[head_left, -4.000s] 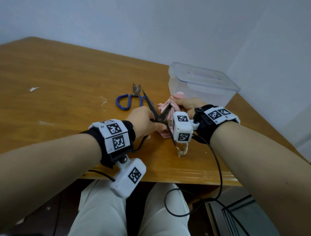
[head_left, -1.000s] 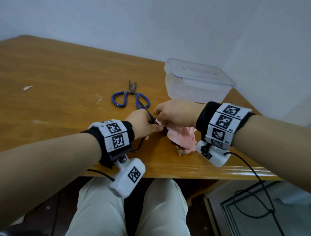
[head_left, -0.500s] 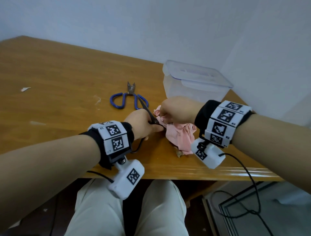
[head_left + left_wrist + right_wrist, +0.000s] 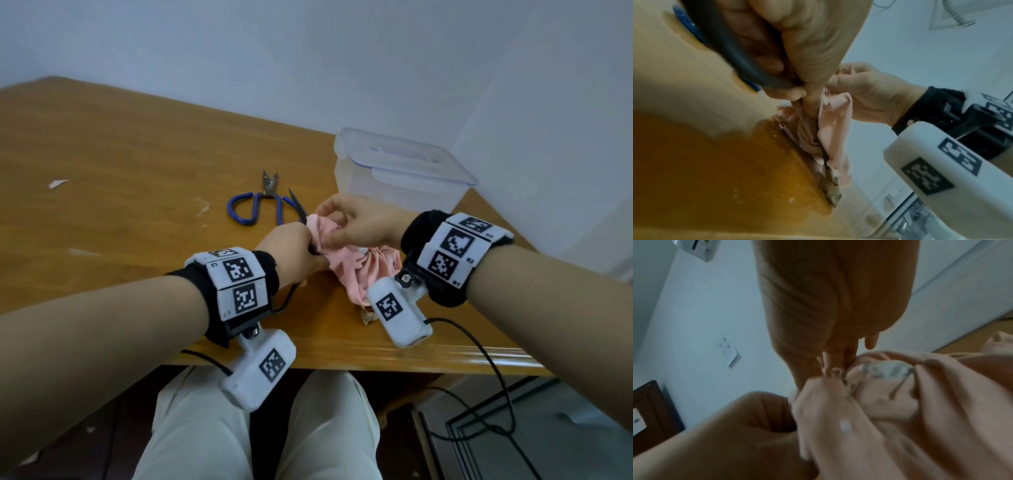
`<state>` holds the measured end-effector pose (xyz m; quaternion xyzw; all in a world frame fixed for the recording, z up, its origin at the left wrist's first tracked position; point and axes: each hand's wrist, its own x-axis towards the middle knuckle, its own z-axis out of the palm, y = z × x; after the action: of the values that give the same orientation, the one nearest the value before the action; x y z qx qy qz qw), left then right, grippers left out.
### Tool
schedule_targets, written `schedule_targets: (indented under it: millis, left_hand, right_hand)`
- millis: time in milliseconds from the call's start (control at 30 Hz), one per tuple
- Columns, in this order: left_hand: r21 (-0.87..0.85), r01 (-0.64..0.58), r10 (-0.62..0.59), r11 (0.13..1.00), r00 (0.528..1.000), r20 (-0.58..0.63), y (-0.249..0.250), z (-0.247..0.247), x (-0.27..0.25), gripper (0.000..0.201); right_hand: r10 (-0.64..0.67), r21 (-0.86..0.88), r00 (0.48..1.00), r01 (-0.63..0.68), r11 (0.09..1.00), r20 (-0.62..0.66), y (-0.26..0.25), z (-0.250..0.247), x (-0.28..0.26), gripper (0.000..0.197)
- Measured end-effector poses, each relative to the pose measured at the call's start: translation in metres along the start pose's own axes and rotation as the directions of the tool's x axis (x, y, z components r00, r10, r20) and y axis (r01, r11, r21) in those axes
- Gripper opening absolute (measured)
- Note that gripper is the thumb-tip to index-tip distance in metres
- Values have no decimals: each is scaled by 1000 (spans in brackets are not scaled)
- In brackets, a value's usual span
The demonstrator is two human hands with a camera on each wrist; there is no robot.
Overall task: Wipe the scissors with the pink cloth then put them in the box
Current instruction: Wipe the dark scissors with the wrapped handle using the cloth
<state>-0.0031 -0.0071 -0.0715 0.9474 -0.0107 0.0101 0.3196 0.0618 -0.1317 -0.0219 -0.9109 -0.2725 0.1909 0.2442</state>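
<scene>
Left hand (image 4: 291, 251) grips black-handled scissors (image 4: 297, 209) by the handle; right hand (image 4: 359, 222) pinches pink cloth (image 4: 356, 270) around the blade just beyond that grip; lidded box (image 4: 400, 178) behind the right hand

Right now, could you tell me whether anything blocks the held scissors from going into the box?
Yes: the box has its lid on. The left hand grips the black scissors; the right hand holds the pink cloth.

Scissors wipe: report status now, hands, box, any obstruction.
Left hand grips black scissors; right hand pinches pink cloth on blade. Box lid closed. Blue scissors idle on table.
</scene>
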Motion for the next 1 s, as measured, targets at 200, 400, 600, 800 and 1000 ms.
schedule_targets:
  millis: [200, 400, 600, 800, 1000]
  left_hand:
    - [56, 3, -2, 998, 1000, -13, 5, -2, 2, 38]
    - [-26, -16, 17, 1000, 999, 49, 9, -7, 2, 40]
    - [-51, 9, -8, 999, 1000, 17, 12, -26, 10, 32]
    - [-24, 49, -49, 999, 998, 26, 22, -19, 15, 31]
    - [46, 56, -57, 997, 998, 14, 19, -20, 13, 30]
  right_hand:
    - [10, 201, 999, -3, 980, -33, 0, -2, 1, 35]
    - [122, 363, 861, 77, 929, -493, 8, -11, 9, 16]
    - [295, 432, 567, 120, 894, -769, 29, -45, 14, 27]
    - [123, 463, 720, 297, 835, -683, 7, -25, 7, 29]
    - [277, 488, 597, 224, 844, -753, 19, -32, 11, 15]
